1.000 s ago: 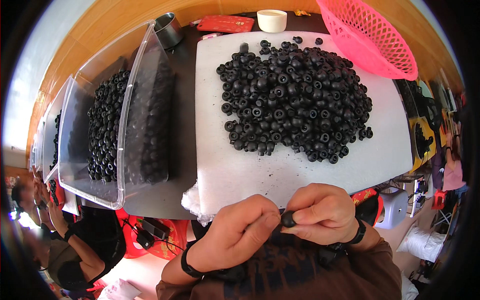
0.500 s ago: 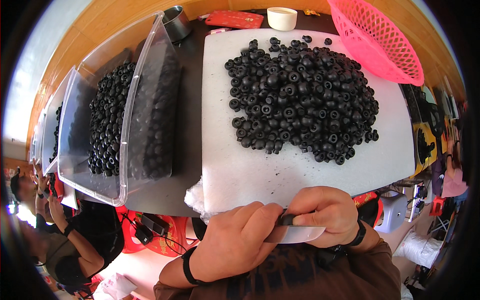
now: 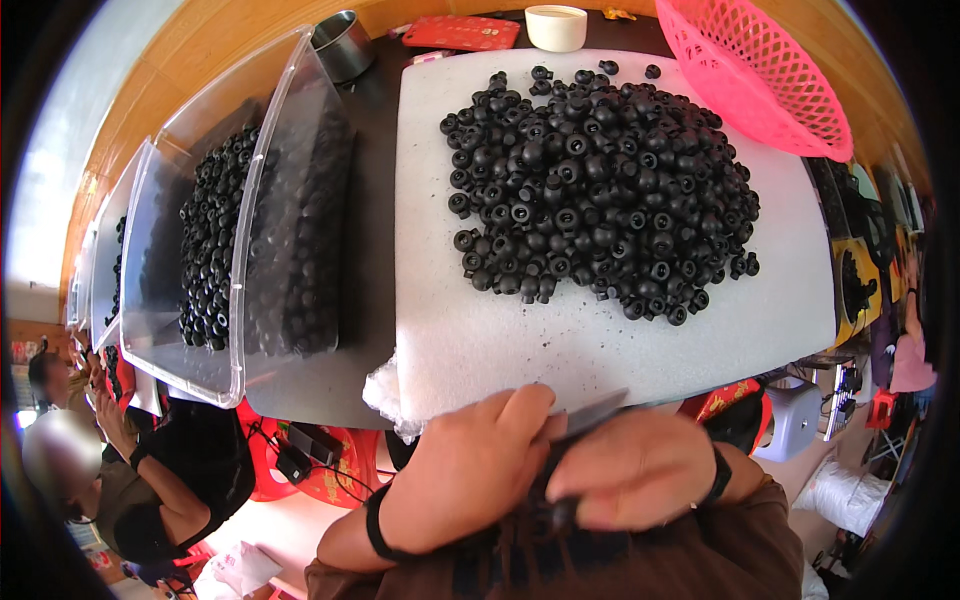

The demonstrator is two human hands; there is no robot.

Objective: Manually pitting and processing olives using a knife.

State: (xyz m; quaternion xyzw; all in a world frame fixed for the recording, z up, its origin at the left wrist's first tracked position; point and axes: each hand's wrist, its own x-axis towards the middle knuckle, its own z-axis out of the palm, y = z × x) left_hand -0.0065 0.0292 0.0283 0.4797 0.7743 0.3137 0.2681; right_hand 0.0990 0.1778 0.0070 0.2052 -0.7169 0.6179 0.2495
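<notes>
Close to my body, at the near edge of the white foam sheet [image 3: 470, 355], both hands work together. My left hand [image 3: 475, 465] is closed around a knife [image 3: 598, 410], its blade pointing up and right over the sheet's edge; the handle is mostly hidden. My right hand [image 3: 640, 470], smeared by motion, pinches a small round black piece [image 3: 564, 513] below the blade. On the sheet lies a big heap of similar black pieces [image 3: 600, 195], ball-shaped with holes and short stubs, like cord stoppers.
Clear plastic bins [image 3: 245, 260] with black pieces stand at left. Behind are a metal cup [image 3: 343, 48], a red flat case [image 3: 460, 33], a cream cup [image 3: 556, 28] and a pink basket [image 3: 770, 80]. Another person [image 3: 150, 490] sits at left; a grey stool [image 3: 790, 415] stands right.
The knife blade has swung from between my hands up toward the sheet. My right hand has dropped lower, toward my body, with the black piece. The view has shifted slightly.
</notes>
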